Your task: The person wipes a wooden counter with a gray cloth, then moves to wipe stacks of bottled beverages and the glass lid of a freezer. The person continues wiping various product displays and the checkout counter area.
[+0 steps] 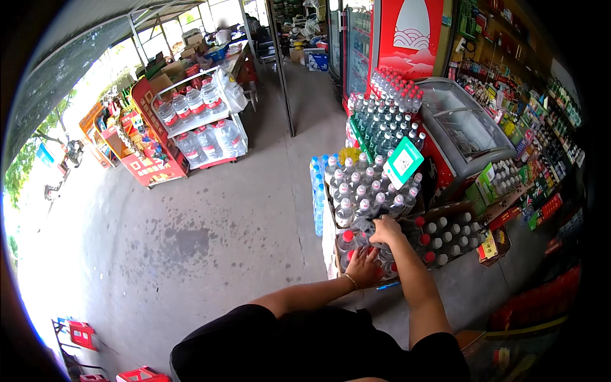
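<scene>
My right hand [385, 231] grips a dark grey cloth [365, 224] over the bottle tops. My left hand [365, 267] lies with fingers apart on the red-capped plastic bottles [347, 237] in the nearest carton; whether it grips a cap is hidden. Just beyond the cloth stand several clear bottles with whitish caps [345, 204], packed upright in rows. A green-and-white sign with a printed code [404, 162] rises among them. To the right of my right forearm are more bottles with white caps [447, 236].
Blue-tinted bottles [319, 200] stand at the stack's left side. Behind are dark green bottles [385, 141] and a glass-topped chest freezer [470, 124]. A metal post [281, 71] rises from the concrete floor [229, 229]. Farther left is a rack of large water jugs [194, 101]. Red stools [143, 375] are at lower left.
</scene>
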`<state>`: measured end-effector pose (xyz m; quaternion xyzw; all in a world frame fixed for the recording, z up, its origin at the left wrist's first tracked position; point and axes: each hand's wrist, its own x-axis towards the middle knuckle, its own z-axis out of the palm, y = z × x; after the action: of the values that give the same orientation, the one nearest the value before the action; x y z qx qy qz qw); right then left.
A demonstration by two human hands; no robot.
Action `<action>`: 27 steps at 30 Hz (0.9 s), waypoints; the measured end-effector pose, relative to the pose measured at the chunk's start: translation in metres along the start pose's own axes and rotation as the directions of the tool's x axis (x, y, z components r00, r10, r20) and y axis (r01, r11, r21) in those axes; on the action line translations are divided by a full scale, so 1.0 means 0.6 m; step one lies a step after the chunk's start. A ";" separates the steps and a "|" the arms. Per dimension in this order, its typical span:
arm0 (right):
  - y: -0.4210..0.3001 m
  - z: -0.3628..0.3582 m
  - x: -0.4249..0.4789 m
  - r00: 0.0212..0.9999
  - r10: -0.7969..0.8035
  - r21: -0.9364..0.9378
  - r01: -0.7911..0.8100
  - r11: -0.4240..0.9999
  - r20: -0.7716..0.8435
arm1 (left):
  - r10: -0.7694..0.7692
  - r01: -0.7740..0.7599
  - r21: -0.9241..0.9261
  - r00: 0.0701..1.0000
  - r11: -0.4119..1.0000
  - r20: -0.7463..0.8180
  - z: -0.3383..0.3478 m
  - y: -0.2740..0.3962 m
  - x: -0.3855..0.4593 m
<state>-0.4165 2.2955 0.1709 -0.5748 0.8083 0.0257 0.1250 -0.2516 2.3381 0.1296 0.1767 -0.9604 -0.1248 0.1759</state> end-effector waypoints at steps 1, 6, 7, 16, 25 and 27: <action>0.010 -0.002 0.017 0.992 -0.015 -0.046 0.021 0.999 0.129 | 0.017 -0.017 -0.006 0.999 1.000 -0.030 0.002 0.002 0.002; 0.025 -0.002 0.089 0.872 -0.053 -0.130 0.132 0.983 0.486 | 0.024 -0.025 -0.022 0.997 0.999 -0.072 -0.006 0.005 0.000; 0.032 0.003 0.097 0.870 -0.078 -0.109 0.149 0.983 0.487 | 0.021 -0.023 -0.027 0.998 0.999 -0.066 -0.008 0.006 0.002; 0.016 -0.026 0.025 0.998 0.070 0.193 -0.068 0.979 -0.006 | 0.011 -0.010 -0.052 1.000 0.999 0.014 -0.008 -0.002 0.006; -0.070 -0.077 -0.033 0.991 -0.130 -0.052 0.131 0.990 0.033 | -0.036 0.039 -0.081 0.999 0.996 0.037 -0.005 0.002 0.011; -0.069 0.010 0.000 0.999 -0.030 0.039 0.029 0.999 0.026 | -0.050 0.054 -0.079 0.997 0.995 0.052 -0.001 0.007 0.013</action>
<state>-0.3768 2.2829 0.1692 -0.5838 0.7983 0.0157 0.1470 -0.2596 2.3386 0.1339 0.1910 -0.9538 -0.1722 0.1555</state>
